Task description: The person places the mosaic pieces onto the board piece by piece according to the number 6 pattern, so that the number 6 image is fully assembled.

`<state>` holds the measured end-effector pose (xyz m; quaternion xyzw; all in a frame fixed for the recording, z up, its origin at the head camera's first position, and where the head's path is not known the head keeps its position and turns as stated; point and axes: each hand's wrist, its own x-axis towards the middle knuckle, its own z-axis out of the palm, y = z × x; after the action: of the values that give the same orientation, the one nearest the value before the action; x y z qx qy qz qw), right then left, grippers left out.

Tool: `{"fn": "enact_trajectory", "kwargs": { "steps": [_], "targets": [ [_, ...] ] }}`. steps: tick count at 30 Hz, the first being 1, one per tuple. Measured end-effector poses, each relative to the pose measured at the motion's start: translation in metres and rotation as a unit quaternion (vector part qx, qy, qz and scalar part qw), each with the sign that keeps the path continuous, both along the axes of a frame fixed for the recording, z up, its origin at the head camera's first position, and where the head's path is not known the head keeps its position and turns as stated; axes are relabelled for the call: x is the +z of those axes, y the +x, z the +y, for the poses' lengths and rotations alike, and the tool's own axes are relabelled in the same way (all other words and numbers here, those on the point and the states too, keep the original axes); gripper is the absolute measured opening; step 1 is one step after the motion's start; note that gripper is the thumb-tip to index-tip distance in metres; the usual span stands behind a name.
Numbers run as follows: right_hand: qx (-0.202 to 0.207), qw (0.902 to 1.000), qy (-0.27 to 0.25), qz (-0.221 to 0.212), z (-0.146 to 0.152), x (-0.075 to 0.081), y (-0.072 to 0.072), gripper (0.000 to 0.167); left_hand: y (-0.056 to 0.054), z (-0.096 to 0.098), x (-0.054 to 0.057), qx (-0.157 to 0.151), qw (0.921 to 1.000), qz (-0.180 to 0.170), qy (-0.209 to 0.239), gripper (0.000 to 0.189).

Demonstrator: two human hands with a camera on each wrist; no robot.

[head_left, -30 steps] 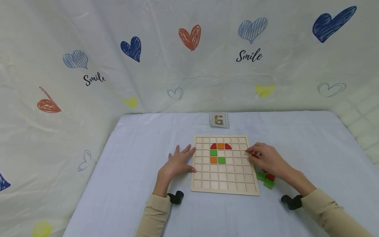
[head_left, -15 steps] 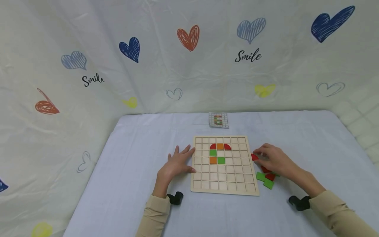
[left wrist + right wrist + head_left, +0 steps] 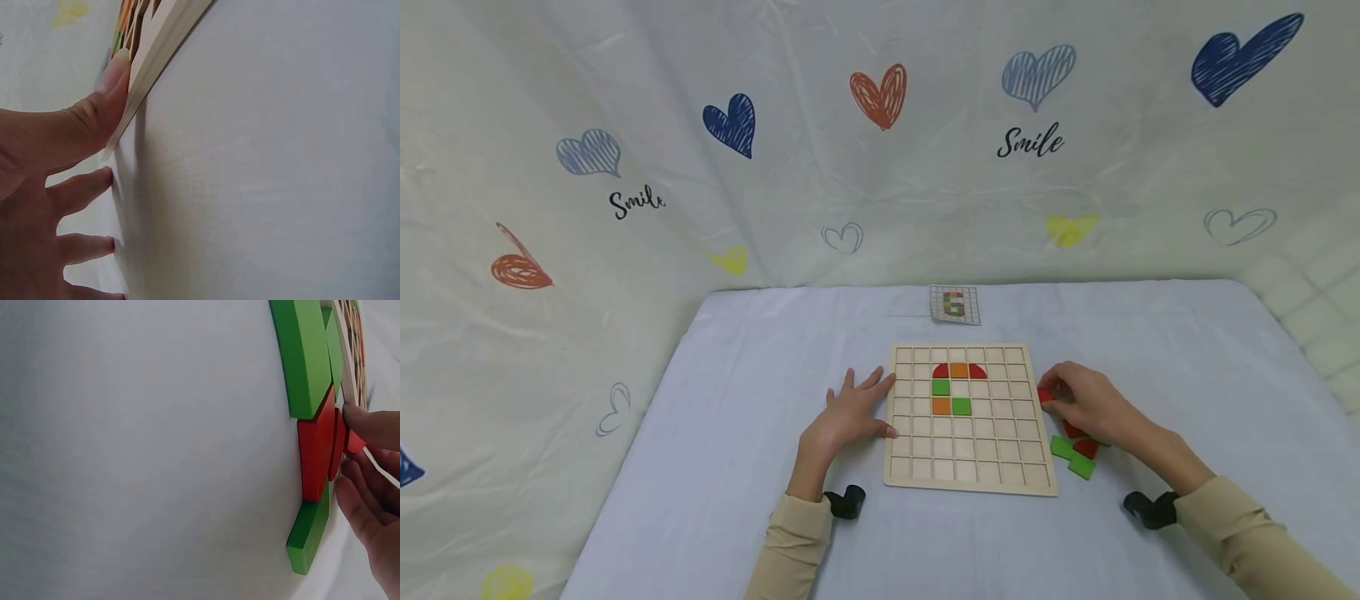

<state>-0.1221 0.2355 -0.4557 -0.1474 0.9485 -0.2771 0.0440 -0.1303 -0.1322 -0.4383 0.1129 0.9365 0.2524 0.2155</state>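
Note:
A wooden grid board [image 3: 1007, 475] lies in the middle of the table. Red, orange and green tiles fill some of its upper cells, among them a green tile [image 3: 961, 407]. My left hand [image 3: 844, 417] has its fingers spread at the board's left edge, its thumb [image 3: 114, 75] touching the side. Just off the right edge, my right hand [image 3: 1090, 404] pinches a red tile [image 3: 1046, 397] between thumb and fingers; the fingers partly cover it. Close below that hand lie loose red and green tiles, including a green one [image 3: 1082, 466].
Behind the board lies a small pattern card [image 3: 955, 305] with a coloured figure on a grid. A white cloth [image 3: 760, 375] covers the table. Black wrist-worn devices [image 3: 847, 502] sit by both sleeves. A curtain printed with hearts hangs behind.
My right hand has drawn back to the right from the board's edge, then shifted slightly, its fingers closing on the red tile. My left hand stays put.

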Motion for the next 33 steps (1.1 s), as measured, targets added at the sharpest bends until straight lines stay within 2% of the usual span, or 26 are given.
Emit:
{"fn": "enact_trajectory", "kwargs": {
  "steps": [5,13,21,27,33],
  "targets": [
    [-0.004,0.9999,-0.007,-0.007,0.001,0.0,-0.001,0.026,0.0,0.0,0.0,0.001,1.0,0.0,0.002,0.09],
    [-0.008,0.9995,-0.021,0.02,0.004,0.002,0.001,0.018,0.0,0.001,0.0,0.003,1.0,-0.003,-0.003,0.091],
    [0.003,0.9981,-0.041,0.046,0.009,0.007,0.005,0.022,0.0,0.0,-0.002,0.002,1.0,-0.004,-0.007,0.091],
    [0.011,0.9969,-0.066,0.041,0.002,0.013,0.005,0.02,0.0,-0.001,-0.002,-0.001,1.0,-0.001,-0.003,0.091],
    [0.017,0.9969,-0.075,0.015,-0.007,0.015,0.002,0.021,0.001,0.0,-0.001,-0.002,1.0,0.0,0.004,0.091]
  ]
}}
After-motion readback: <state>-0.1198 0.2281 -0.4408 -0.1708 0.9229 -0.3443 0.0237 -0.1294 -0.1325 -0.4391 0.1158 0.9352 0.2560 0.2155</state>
